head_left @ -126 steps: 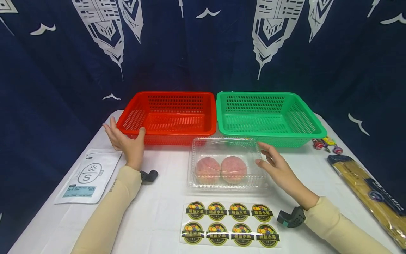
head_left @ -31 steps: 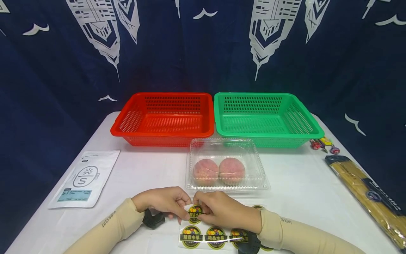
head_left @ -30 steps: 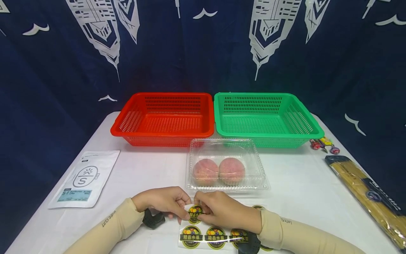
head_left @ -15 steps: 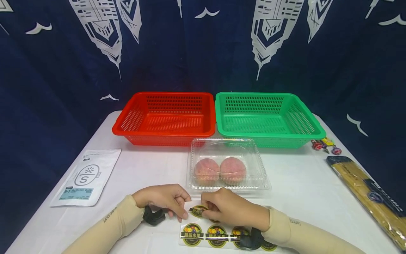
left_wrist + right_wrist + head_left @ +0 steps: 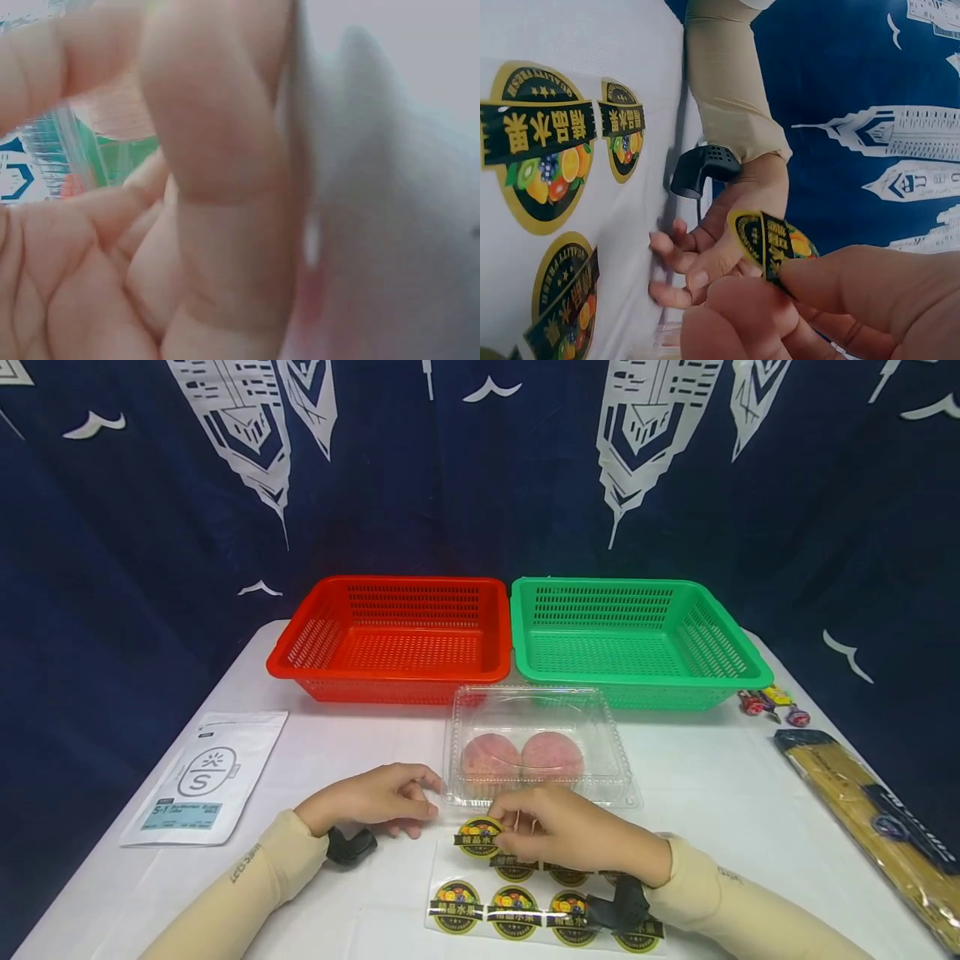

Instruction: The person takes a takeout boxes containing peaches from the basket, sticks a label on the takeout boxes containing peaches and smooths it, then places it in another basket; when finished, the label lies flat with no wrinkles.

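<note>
My right hand (image 5: 504, 835) pinches a round black-and-yellow fruit sticker (image 5: 479, 837) by its edge and holds it just above the sticker sheet (image 5: 525, 912). In the right wrist view the sticker (image 5: 772, 244) stands upright between my fingertips (image 5: 817, 289). The sheet lies at the table's front edge with several stickers on it. My left hand (image 5: 420, 797) rests on the table with loosely curled fingers and holds nothing. It sits by the front left corner of a clear clamshell box (image 5: 600, 777), which is closed over two peaches (image 5: 521, 755).
A red basket (image 5: 390, 675) and a green basket (image 5: 637, 675) stand side by side behind the box. A white pouch (image 5: 206, 777) lies at the left. A long pasta packet (image 5: 873, 818) and wrapped candies (image 5: 768, 702) lie at the right.
My right hand has peeled one sticker off the sheet and lifted it toward the box. My left hand let go of the sheet and moved up beside the box corner.
</note>
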Action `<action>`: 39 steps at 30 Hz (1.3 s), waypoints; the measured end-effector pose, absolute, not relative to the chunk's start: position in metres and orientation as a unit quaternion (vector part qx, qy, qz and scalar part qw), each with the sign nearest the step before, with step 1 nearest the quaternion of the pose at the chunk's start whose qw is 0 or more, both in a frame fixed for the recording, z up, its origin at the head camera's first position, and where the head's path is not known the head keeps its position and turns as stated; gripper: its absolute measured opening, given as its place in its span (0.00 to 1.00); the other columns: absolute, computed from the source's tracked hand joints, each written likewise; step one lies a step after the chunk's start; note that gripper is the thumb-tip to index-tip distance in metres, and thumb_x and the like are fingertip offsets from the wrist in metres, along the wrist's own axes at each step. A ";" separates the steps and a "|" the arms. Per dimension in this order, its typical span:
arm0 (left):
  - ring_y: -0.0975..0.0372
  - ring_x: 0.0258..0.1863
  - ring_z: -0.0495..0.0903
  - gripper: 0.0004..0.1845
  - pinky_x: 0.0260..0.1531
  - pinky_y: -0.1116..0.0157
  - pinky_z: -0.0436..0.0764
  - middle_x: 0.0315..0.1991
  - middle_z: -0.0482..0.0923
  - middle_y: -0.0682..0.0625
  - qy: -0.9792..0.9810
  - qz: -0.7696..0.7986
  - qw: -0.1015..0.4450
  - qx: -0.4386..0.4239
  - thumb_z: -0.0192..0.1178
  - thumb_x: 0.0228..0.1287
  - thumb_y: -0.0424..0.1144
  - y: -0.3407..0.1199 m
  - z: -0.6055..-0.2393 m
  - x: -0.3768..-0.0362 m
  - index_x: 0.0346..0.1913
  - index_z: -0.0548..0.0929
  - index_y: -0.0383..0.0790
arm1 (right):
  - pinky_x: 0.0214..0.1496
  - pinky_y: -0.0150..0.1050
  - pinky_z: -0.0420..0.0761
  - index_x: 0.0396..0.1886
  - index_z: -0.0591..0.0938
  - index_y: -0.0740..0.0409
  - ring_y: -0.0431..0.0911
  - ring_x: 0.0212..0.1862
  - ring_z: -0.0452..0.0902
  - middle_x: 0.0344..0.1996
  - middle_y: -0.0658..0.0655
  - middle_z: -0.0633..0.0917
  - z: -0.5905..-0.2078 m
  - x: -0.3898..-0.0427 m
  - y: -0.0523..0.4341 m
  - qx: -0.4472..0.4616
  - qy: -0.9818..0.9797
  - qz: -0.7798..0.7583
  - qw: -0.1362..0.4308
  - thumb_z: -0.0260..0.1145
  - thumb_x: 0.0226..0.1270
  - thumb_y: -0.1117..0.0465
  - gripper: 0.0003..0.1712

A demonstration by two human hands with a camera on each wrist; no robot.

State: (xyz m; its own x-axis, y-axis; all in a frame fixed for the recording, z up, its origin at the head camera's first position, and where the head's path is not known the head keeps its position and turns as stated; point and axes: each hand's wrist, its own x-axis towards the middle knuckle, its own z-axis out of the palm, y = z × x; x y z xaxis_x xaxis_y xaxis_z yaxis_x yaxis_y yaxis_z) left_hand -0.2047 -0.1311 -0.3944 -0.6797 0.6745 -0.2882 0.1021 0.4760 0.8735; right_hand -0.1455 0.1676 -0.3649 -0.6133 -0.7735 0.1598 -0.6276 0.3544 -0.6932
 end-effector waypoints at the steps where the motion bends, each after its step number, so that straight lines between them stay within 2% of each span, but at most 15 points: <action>1: 0.64 0.28 0.85 0.23 0.27 0.71 0.81 0.34 0.85 0.49 0.799 0.456 0.311 0.239 0.63 0.76 0.33 -0.131 -0.395 -0.206 0.68 0.76 0.27 | 0.34 0.30 0.83 0.39 0.84 0.53 0.28 0.31 0.76 0.28 0.39 0.81 -0.364 -0.146 0.169 -0.425 0.815 -0.379 0.105 0.71 0.74 0.68 0.06; 5: 0.57 0.38 0.90 0.29 0.35 0.64 0.88 0.54 0.84 0.37 0.791 0.491 0.294 0.218 0.55 0.81 0.33 -0.129 -0.399 -0.211 0.78 0.65 0.25 | 0.30 0.32 0.85 0.39 0.84 0.55 0.29 0.28 0.78 0.27 0.41 0.81 -0.360 -0.146 0.176 -0.412 0.800 -0.413 0.143 0.68 0.76 0.69 0.05; 8: 0.51 0.47 0.90 0.32 0.46 0.56 0.91 0.68 0.76 0.29 0.781 0.517 0.285 0.202 0.49 0.86 0.39 -0.128 -0.400 -0.214 0.83 0.56 0.30 | 0.29 0.36 0.87 0.40 0.84 0.57 0.32 0.27 0.79 0.26 0.45 0.81 -0.355 -0.147 0.182 -0.400 0.785 -0.442 0.170 0.66 0.78 0.70 0.05; 12: 0.47 0.58 0.87 0.37 0.61 0.51 0.85 0.76 0.66 0.28 0.768 0.544 0.289 0.177 0.46 0.88 0.50 -0.126 -0.400 -0.217 0.88 0.46 0.42 | 0.30 0.41 0.89 0.41 0.84 0.61 0.36 0.27 0.80 0.27 0.49 0.82 -0.347 -0.153 0.189 -0.389 0.771 -0.469 0.182 0.65 0.78 0.71 0.04; 15: 0.41 0.68 0.80 0.42 0.63 0.49 0.84 0.81 0.55 0.28 0.746 0.575 0.290 0.170 0.47 0.87 0.53 -0.122 -0.401 -0.219 0.89 0.38 0.47 | 0.31 0.40 0.89 0.44 0.84 0.67 0.39 0.28 0.83 0.30 0.52 0.83 -0.340 -0.161 0.195 -0.375 0.767 -0.490 0.179 0.63 0.78 0.73 0.04; 16: 0.39 0.72 0.75 0.44 0.62 0.48 0.85 0.83 0.49 0.29 0.735 0.589 0.288 0.171 0.48 0.86 0.52 -0.120 -0.401 -0.220 0.89 0.35 0.48 | 0.32 0.39 0.89 0.46 0.84 0.69 0.39 0.28 0.83 0.31 0.55 0.83 -0.338 -0.163 0.197 -0.366 0.765 -0.498 0.180 0.63 0.77 0.74 0.05; 19: 0.35 0.80 0.61 0.47 0.63 0.45 0.84 0.86 0.38 0.30 0.710 0.625 0.274 0.172 0.51 0.85 0.48 -0.114 -0.402 -0.222 0.89 0.31 0.51 | 0.32 0.37 0.88 0.48 0.82 0.74 0.40 0.28 0.83 0.31 0.62 0.84 -0.333 -0.172 0.202 -0.341 0.762 -0.521 0.180 0.62 0.77 0.75 0.06; 21: 0.35 0.83 0.54 0.48 0.63 0.43 0.83 0.86 0.36 0.30 0.700 0.640 0.266 0.170 0.54 0.83 0.45 -0.110 -0.402 -0.223 0.89 0.31 0.54 | 0.32 0.36 0.88 0.49 0.81 0.76 0.40 0.27 0.83 0.31 0.67 0.85 -0.330 -0.177 0.206 -0.324 0.762 -0.531 0.179 0.62 0.76 0.75 0.07; 23: 0.37 0.84 0.49 0.50 0.64 0.42 0.82 0.86 0.36 0.31 0.694 0.650 0.259 0.169 0.56 0.81 0.44 -0.106 -0.402 -0.224 0.88 0.31 0.56 | 0.31 0.36 0.88 0.49 0.80 0.77 0.40 0.27 0.82 0.31 0.68 0.85 -0.327 -0.181 0.208 -0.310 0.766 -0.535 0.174 0.62 0.76 0.75 0.08; 25: 0.38 0.85 0.48 0.51 0.65 0.41 0.81 0.86 0.37 0.32 0.692 0.653 0.256 0.169 0.58 0.80 0.44 -0.103 -0.403 -0.226 0.89 0.31 0.57 | 0.31 0.36 0.88 0.49 0.80 0.77 0.40 0.27 0.82 0.30 0.65 0.86 -0.324 -0.186 0.210 -0.299 0.772 -0.535 0.169 0.62 0.76 0.74 0.08; 31: 0.35 0.81 0.57 0.54 0.69 0.34 0.74 0.85 0.38 0.30 0.684 0.659 0.262 0.172 0.59 0.76 0.43 -0.094 -0.401 -0.230 0.89 0.30 0.57 | 0.29 0.36 0.87 0.49 0.80 0.76 0.39 0.25 0.81 0.29 0.58 0.86 -0.317 -0.202 0.216 -0.261 0.789 -0.527 0.177 0.63 0.76 0.72 0.09; 39: 0.34 0.85 0.43 0.58 0.68 0.29 0.72 0.86 0.32 0.31 0.685 0.657 0.277 0.148 0.61 0.72 0.43 -0.087 -0.396 -0.235 0.89 0.29 0.58 | 0.30 0.32 0.84 0.48 0.82 0.70 0.38 0.24 0.79 0.29 0.54 0.86 -0.314 -0.223 0.220 -0.168 0.805 -0.535 0.195 0.66 0.77 0.68 0.08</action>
